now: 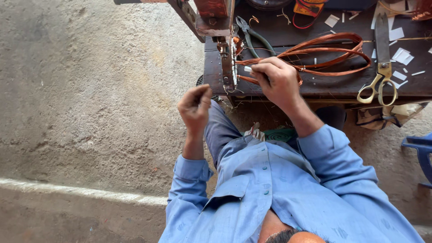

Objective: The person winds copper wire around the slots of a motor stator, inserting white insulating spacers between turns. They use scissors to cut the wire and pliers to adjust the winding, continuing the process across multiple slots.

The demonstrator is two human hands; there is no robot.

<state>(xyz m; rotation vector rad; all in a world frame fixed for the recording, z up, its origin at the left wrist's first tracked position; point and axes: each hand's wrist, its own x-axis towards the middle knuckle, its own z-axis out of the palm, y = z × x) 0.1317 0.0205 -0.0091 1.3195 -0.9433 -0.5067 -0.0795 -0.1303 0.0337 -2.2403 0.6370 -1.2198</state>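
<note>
My right hand (pixel 276 80) pinches a small white slip (pixel 248 69) together with strands of a copper wire coil (pixel 328 56) that lies looped on the dark wooden workbench (pixel 315 85). The hand sits just right of an upright metal winding frame (pixel 227 63) at the bench's left edge. My left hand (pixel 195 105) hovers below and left of that frame, fingers curled closed; whether it pinches a thin wire I cannot tell. Blue shirt sleeves cover both arms.
Brass-handled scissors (pixel 381 67) lie on the bench at the right among white paper scraps (pixel 400 56). Green-handled pliers (pixel 254 33) rest behind the frame. A blue plastic stool (pixel 420 153) stands at far right. Bare concrete floor (pixel 90 99) spreads left.
</note>
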